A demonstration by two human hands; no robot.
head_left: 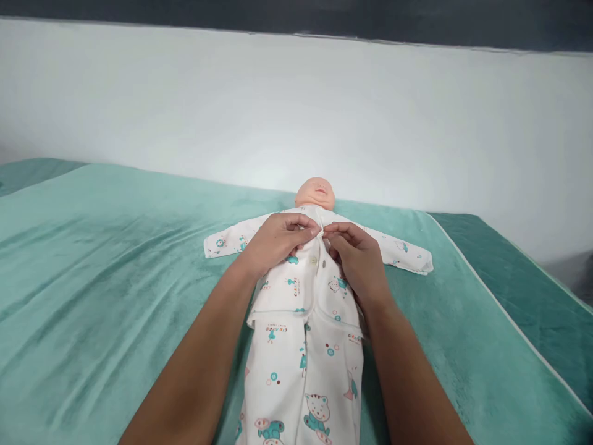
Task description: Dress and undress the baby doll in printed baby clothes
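Note:
A baby doll (315,193) lies on its back, dressed in a white printed baby jacket (282,287) and matching trousers (282,389). The jacket's sleeves stretch out to both sides. At the upper chest, my left hand (282,238) pinches one front edge of the jacket between thumb and fingers. Facing it, my right hand (354,253) pinches the other front edge, and the fingertips of both hands nearly meet. Below them a button (314,261) shows on the jacket front, whose lower part hangs slightly apart. Whatever fastener lies between my fingertips is hidden.
A green plush blanket (139,259) with soft creases lies under the doll. Its pale edging runs along the right, beside a darker green quilted cover (523,284). Behind the doll's head rises a white wall (231,105) with a dark band along its top.

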